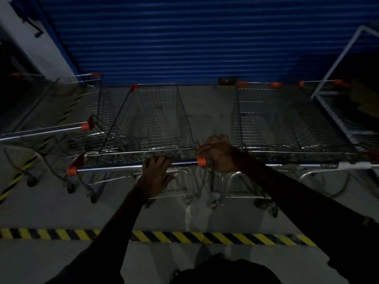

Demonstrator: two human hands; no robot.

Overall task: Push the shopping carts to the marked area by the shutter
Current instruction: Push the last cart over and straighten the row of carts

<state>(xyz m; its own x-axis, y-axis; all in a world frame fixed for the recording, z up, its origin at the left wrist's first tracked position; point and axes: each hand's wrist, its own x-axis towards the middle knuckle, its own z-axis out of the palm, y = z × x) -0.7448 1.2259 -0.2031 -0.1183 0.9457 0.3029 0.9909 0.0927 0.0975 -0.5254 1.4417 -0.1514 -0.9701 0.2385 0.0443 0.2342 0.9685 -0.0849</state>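
Head view, in dim light: the silver wire shopping cart stands beyond the yellow-and-black striped floor tape, its nose close to the blue ribbed roller shutter. The left grip is hooked over the cart's chrome handle bar with orange end caps, fingers curled across the top and thumb splayed. The right grip is clenched at the cart's rear corner, just past the right cap; which rod it clasps is lost in shadow. The left-hand carts and the right-hand row of carts are parked inside the tape too. This cart looks all but delivered, needing perhaps a straightening nudge. Whether others wait behind, I cannot see.
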